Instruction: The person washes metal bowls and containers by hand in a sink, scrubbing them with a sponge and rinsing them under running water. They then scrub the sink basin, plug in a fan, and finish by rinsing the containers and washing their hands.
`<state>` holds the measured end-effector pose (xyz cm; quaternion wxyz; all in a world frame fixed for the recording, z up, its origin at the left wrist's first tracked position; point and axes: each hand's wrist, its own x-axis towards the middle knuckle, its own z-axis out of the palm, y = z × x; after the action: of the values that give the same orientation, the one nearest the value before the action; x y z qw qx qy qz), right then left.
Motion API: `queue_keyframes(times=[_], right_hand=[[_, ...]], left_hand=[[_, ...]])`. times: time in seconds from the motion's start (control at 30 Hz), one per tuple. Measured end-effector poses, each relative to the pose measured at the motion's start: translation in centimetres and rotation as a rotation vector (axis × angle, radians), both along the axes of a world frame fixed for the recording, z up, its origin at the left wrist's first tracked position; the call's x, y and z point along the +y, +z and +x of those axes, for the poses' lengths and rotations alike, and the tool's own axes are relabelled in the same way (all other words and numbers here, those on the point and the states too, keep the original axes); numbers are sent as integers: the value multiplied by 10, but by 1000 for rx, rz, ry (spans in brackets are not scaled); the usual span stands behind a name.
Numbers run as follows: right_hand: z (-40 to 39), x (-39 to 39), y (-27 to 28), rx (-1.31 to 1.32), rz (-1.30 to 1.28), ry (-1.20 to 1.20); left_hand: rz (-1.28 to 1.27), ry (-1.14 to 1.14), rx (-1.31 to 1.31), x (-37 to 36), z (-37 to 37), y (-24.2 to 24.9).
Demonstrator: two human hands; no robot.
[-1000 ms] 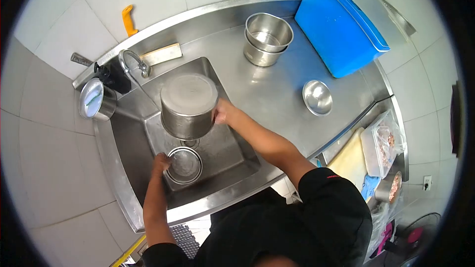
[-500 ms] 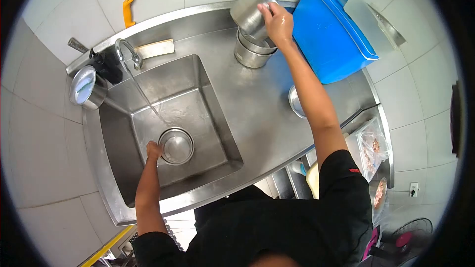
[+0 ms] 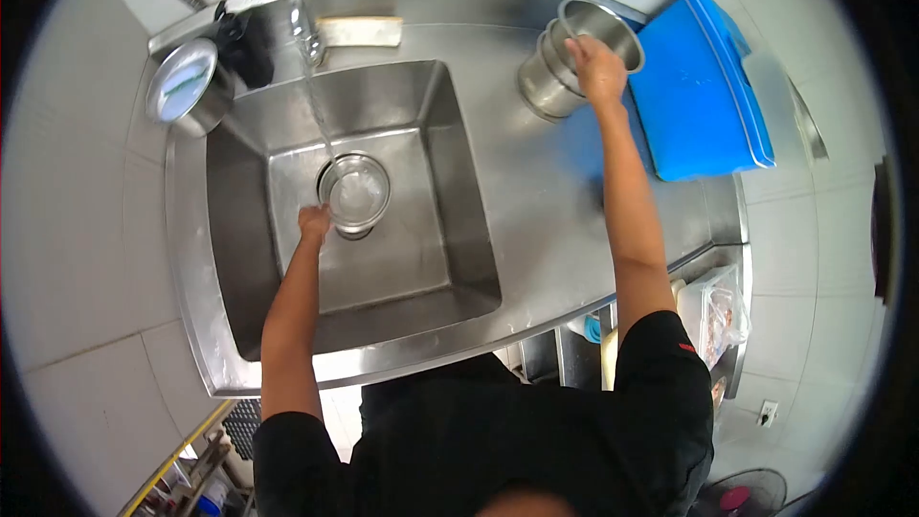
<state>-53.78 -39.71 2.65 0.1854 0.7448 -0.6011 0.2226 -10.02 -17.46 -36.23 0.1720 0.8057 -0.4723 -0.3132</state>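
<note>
In the sink [image 3: 402,278], my left hand [image 3: 314,221] is closed on the edge of a round metal pot [image 3: 366,193]. Water from the faucet [image 3: 304,29] runs down into this pot. On the counter to the right, my right hand [image 3: 600,72] grips the rim of another metal pot [image 3: 627,38], which is tilted with its mouth toward me. That pot sits in or against the top of a stack of metal pots [image 3: 538,81]; how far it is nested cannot be seen.
Beside the stack stands a blue cooler box [image 3: 694,96]. At the sink's back left are a metal container [image 3: 206,110] with whitish contents, a black bottle [image 3: 244,48] and a pale block [image 3: 362,32]. A bagged plastic tub [image 3: 713,316] sits on the right.
The pot in my right hand has come down onto the stack. My left hand has moved its pot farther back, under the water stream. The camera view has shifted.
</note>
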Motion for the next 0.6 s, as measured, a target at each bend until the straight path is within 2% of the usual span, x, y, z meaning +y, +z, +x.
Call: queue_keyframes(times=[0.07,0.1,0.13,0.17,0.2,0.23,0.27,0.3,0.33,0.37,0.4,0.43,0.47,0.5,0.53,0.57,0.6], right_hand=[[-2,-10,-3,4,98,-36],[11,-4,5,108,154,-128],[20,0,1,293,-53,-157],[35,9,-2,229,-443,-5],[54,19,-10,218,-423,21],[78,30,-17,13,-314,194],[102,38,-25,-189,-203,354],[126,47,-60,-279,-110,423],[152,65,-86,-284,124,536],[170,72,-126,-424,392,643],[188,79,-161,-221,714,545],[207,88,-189,-141,947,450],[212,92,-252,-97,948,432],[218,91,-297,-131,1120,415],[222,104,-302,-248,1167,309],[229,116,-321,-329,1010,223],[232,120,-324,-435,1038,102]], left_hand=[[-38,249,444,-6,8,-9],[-161,98,377,-10,18,-45],[-217,45,343,-5,25,-56],[-275,-7,307,0,31,-67],[-272,25,302,1,21,-37],[-269,56,298,1,10,-2],[-123,297,482,-3,-1,38],[28,530,664,-4,-6,62],[34,523,663,-3,-3,71],[19,501,631,-2,-2,77],[-2,469,603,-3,-5,78],[-12,450,593,-2,-3,70],[-22,417,590,-1,1,60],[5,486,645,-2,-1,66],[-42,512,743,-1,-1,63],[-8,439,655,-1,0,68],[22,442,633,0,-1,71]])
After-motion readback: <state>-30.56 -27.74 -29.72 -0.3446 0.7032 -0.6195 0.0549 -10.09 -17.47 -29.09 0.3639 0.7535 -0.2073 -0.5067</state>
